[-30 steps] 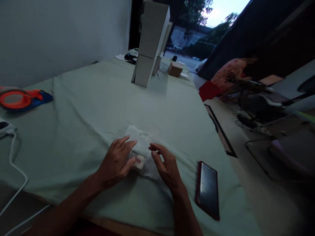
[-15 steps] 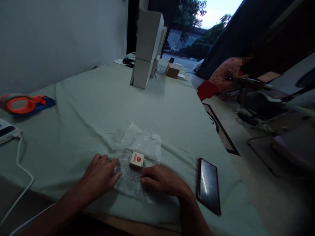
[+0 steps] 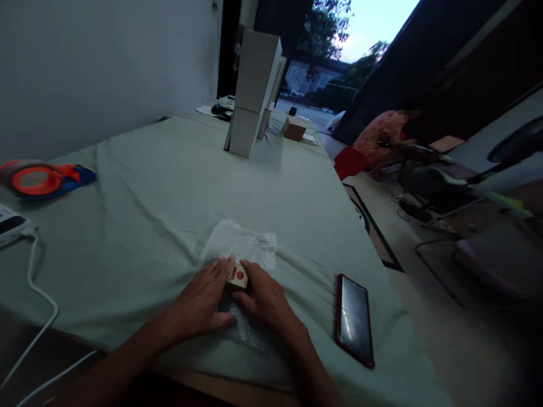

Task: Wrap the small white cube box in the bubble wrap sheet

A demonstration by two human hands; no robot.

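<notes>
A small cream-coloured box (image 3: pixel 238 276) with red printing on its top lies on a sheet of bubble wrap (image 3: pixel 237 242). My right hand (image 3: pixel 268 297) grips the box from its right side, fingers at the far edge and thumb at the near edge. Against the box's left side rests my left hand (image 3: pixel 203 299), its fingers stretched forward and its thumb spread apart, over the wrap. Both hands cover the middle of the wrap, and its near part shows between them.
A phone (image 3: pixel 354 319) lies to the right. At the left are an orange tape dispenser (image 3: pixel 40 178) and a white device (image 3: pixel 12 225) with a cable. Tall white boxes (image 3: pixel 257 73) and a brown carton (image 3: pixel 294 128) stand farther back. A person (image 3: pixel 379 138) sits at the right.
Both hands have moved inward to the small box. The right hand has taken hold of it, while the left has come up against its left side. The view has shifted slightly.
</notes>
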